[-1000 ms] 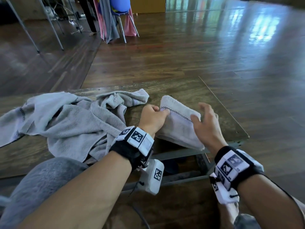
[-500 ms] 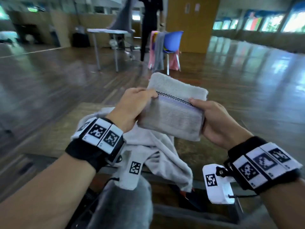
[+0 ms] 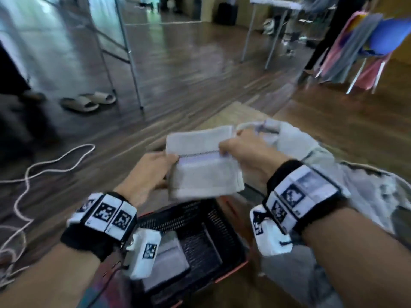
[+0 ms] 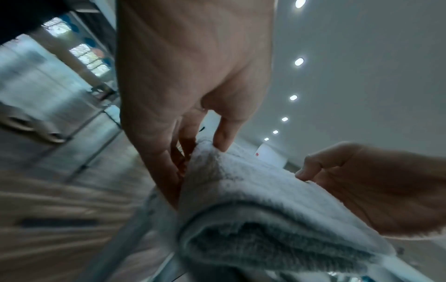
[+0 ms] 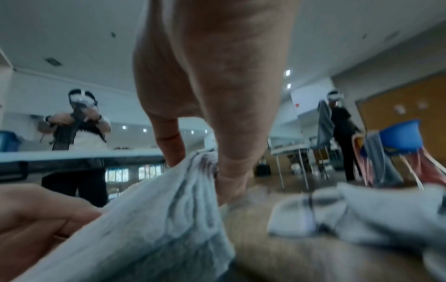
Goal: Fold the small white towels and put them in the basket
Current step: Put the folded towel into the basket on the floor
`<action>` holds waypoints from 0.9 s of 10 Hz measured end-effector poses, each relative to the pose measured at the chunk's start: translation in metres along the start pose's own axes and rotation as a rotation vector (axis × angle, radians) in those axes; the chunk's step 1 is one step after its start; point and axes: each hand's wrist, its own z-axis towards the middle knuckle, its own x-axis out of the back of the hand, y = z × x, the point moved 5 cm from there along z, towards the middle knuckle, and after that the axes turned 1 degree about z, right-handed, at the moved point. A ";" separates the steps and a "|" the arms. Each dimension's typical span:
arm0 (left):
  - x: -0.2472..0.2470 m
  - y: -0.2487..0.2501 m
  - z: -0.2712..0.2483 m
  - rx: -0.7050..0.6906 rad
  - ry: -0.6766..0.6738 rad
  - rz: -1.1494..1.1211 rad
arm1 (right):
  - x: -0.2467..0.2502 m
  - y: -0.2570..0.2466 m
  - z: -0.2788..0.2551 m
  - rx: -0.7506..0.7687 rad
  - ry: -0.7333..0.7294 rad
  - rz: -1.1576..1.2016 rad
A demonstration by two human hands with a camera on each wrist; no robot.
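Head view: a folded towel (image 3: 204, 172) is pinched at its edges by the left hand (image 3: 149, 172) and right hand (image 3: 249, 156), held above the basket (image 3: 222, 236). One folded towel (image 3: 169, 258) already lies inside, below the left hand. Unfolded towels (image 3: 311, 152) remain on the surface (image 3: 240, 112) beyond the right hand.

Left wrist view: fingers (image 4: 224, 133) are curled on the towel's edge.

Right wrist view: the same pinch is confirmed; folding evidently remains.

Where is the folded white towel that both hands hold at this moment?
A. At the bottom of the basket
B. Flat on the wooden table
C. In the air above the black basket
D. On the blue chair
C: the left hand and the right hand grip the folded towel by its sides, held up over the black basket, not yet inside it.
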 end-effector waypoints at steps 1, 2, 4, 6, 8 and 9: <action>0.026 -0.080 0.006 0.201 0.077 0.106 | -0.077 0.044 0.015 -0.084 -0.156 0.004; 0.022 -0.161 0.011 0.366 0.053 0.095 | -0.130 0.096 0.028 -0.165 -0.220 -0.134; -0.030 -0.257 0.034 0.569 -0.179 0.208 | -0.180 0.189 0.049 -0.331 -0.338 -0.318; -0.063 -0.314 0.060 0.720 -0.142 0.266 | -0.197 0.253 0.079 -0.386 -0.415 -0.385; -0.064 -0.352 0.085 0.793 -0.046 0.232 | -0.215 0.293 0.092 -0.352 -0.506 -0.279; -0.062 -0.357 0.090 0.782 -0.018 0.265 | -0.216 0.305 0.091 -0.308 -0.543 -0.307</action>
